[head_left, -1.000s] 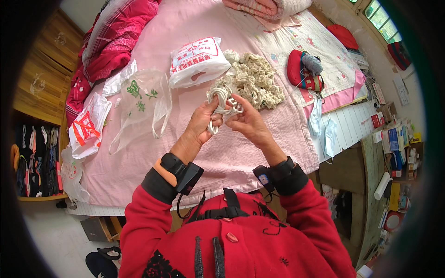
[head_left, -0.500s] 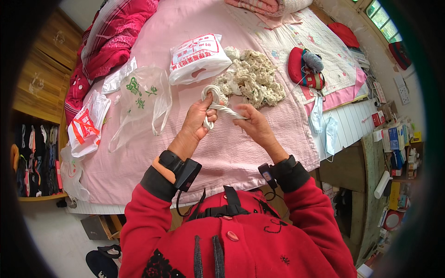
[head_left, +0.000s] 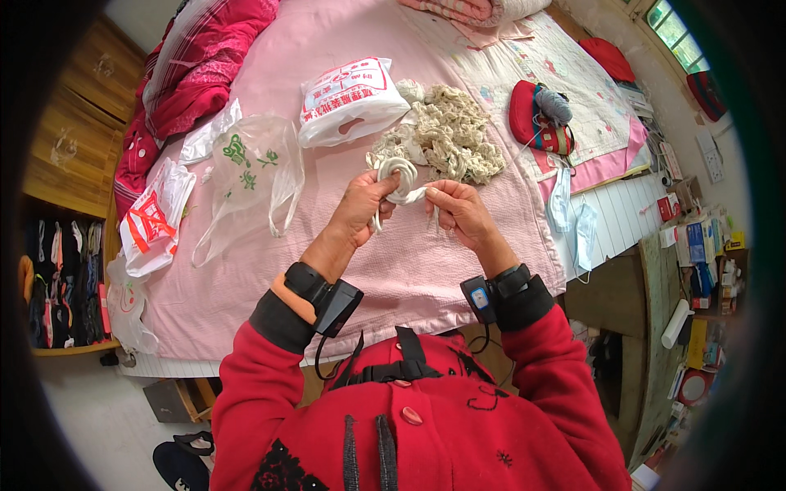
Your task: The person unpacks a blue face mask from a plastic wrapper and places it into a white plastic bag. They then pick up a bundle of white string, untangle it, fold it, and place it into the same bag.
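Note:
A thick white cord, coiled into a loop, hangs between my hands above the pink bed cover. My left hand is closed on the looped part, its thumb lying across the coil. On the other side, my right hand pinches the twisted end that leads off the loop. A short tail of the cord droops below the left fingers. Just beyond the hands lies a tangled heap of cream yarn. Part of the heap is hidden behind the cord and fingers.
A white printed plastic bag stands beside the heap. A clear plastic bag and a white-and-red bag lie to the left. At right are a red pouch with a grey yarn ball and blue face masks.
The loop has shifted right and slightly down, and now shows as a rounder coil. My right hand has moved a little right, its fingers closer together on the cord.

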Available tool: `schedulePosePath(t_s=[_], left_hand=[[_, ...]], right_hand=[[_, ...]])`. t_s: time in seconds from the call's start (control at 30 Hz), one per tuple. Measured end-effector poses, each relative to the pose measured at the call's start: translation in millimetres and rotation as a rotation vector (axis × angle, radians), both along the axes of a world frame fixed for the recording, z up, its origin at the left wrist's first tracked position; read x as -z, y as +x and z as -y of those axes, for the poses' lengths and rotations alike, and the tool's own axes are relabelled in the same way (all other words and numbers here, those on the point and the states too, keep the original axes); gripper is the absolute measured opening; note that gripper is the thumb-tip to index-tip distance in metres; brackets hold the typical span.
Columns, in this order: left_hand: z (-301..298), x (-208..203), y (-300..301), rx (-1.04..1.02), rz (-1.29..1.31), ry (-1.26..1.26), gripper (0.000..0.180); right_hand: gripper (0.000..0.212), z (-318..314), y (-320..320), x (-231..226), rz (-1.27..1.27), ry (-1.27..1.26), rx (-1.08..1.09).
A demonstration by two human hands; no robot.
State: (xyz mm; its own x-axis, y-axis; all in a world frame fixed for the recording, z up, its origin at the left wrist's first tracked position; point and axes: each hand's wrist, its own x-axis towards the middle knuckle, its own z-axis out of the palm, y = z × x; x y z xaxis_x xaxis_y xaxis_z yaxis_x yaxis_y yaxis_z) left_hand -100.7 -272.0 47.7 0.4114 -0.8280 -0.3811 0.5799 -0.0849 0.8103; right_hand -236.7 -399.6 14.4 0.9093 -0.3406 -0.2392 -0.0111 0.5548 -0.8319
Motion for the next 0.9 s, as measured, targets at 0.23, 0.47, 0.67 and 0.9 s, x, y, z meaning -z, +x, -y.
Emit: schedulePosePath(t_s=[0.23, 0.47, 0.67, 0.9], left_hand=[[3, -3, -9, 0.127, 0.286, 0.142, 0.017], [5, -2, -11, 0.080, 0.387, 0.151, 0.024], [4, -2, -8, 0.121, 0.401, 0.143, 0.017], [4, 12, -7, 0.177, 0.426, 0.144, 0.013]], right_hand=[[0.012, -4, 11, -7, -0.071, -0.209, 0.033], [0.018, 0, 7, -4, 0.028, -0.161, -0.017], [0.024, -3, 4, -15, 0.014, -0.157, -0.057], [0.023, -5, 8, -14, -0.027, -0.392, -0.076]])
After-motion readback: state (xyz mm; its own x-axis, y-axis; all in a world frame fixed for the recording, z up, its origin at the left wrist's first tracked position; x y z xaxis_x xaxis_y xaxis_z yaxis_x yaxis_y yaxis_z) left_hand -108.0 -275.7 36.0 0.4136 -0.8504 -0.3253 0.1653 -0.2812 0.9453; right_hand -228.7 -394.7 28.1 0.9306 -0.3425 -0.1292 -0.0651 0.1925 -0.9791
